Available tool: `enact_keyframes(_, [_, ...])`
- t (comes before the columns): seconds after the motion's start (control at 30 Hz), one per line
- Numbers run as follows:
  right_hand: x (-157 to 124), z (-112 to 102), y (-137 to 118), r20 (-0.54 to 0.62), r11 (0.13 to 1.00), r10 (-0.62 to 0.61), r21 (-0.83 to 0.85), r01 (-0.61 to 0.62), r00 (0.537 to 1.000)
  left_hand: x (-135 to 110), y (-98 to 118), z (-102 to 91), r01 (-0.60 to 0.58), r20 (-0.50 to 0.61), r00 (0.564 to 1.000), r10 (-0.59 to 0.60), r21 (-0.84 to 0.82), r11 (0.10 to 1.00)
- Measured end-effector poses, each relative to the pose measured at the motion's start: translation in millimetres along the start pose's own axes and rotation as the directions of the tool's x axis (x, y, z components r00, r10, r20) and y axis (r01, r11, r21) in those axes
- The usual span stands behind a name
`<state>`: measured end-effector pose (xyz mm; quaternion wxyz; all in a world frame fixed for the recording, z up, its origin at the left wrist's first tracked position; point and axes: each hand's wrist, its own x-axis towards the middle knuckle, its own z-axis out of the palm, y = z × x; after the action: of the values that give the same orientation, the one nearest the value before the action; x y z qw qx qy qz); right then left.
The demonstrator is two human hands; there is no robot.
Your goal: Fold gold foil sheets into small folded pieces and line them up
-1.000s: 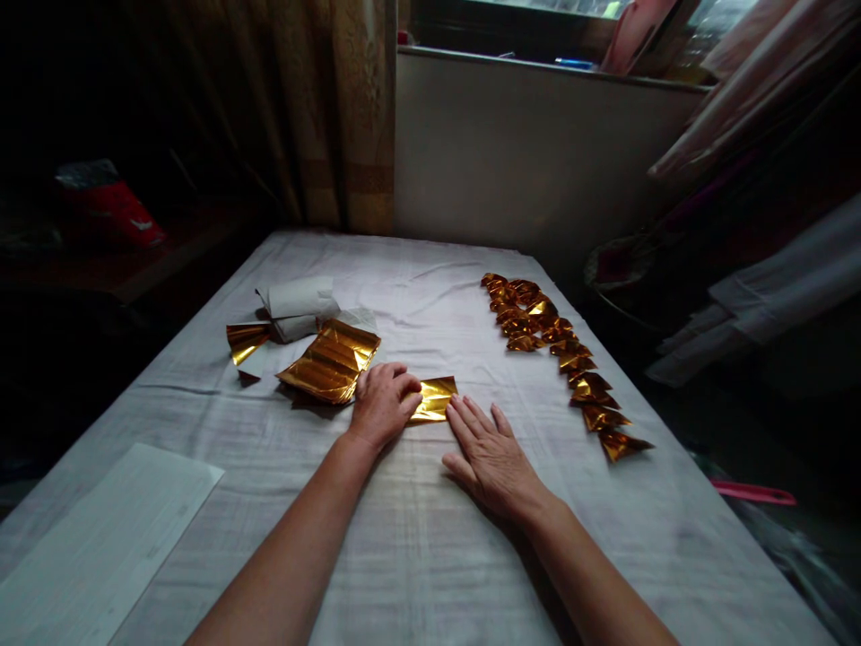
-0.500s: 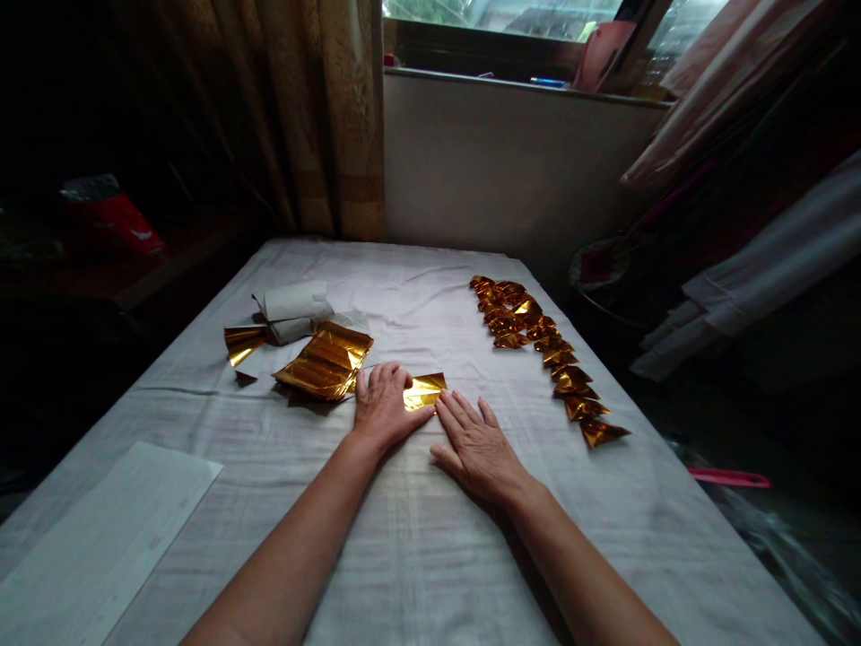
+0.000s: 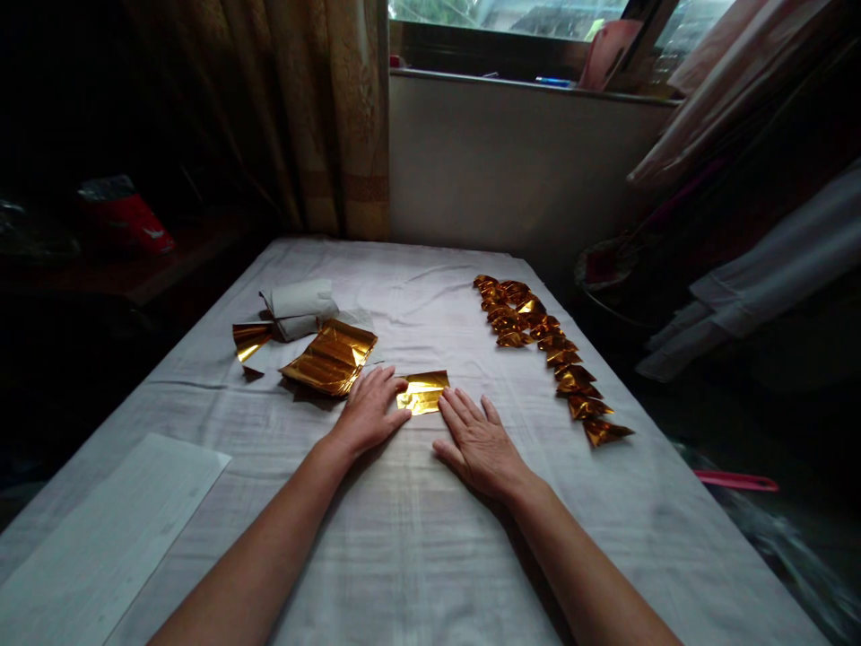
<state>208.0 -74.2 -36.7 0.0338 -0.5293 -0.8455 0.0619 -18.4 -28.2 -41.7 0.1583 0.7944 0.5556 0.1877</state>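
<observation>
Mid-counter (image 3: 417,556), the left hand (image 3: 367,409) has eased toward the left edge, baring more of the gold foil sheet (image 3: 423,393) — so the sheet now seems to need only light steadying — its fingers loosely spread at one end, while those of the right hand (image 3: 485,441) lie open over the other. Farther on, a foil stack (image 3: 331,357) sits toward the left edge and folded foil pieces (image 3: 573,379) trail along the right; past the far edge are a curtain (image 3: 360,117) and a window (image 3: 504,16).
</observation>
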Motion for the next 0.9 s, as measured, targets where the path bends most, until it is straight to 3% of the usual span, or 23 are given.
enact_keyframes(0.23, [0,2,0,-0.014,1.000,0.002,-0.003,-0.002,1.000,-2,-6,0.0,-0.010,0.017,1.000,0.010,-0.010,1.000])
enact_keyframes(0.43, [1,1,-2,-0.002,1.000,0.019,-0.005,-0.019,1.000,-20,8,0.0,-0.099,-0.160,0.981,0.110,0.076,0.992])
enact_keyframes(0.57, [1,0,-3,0.002,0.999,0.042,-0.012,-0.042,0.999,-37,20,-3.4,-0.256,-0.069,0.961,0.266,0.133,0.958])
enact_keyframes(0.73, [-2,2,-9,-0.064,0.999,0.045,0.005,-0.045,0.997,-49,23,-4.1,-0.230,-0.024,0.971,0.237,0.164,0.959])
enact_keyframes(0.9, [1,3,-27,-0.120,0.994,-0.098,0.035,0.103,0.988,-50,20,1.5,-0.227,-0.036,0.971,0.237,0.183,0.957])
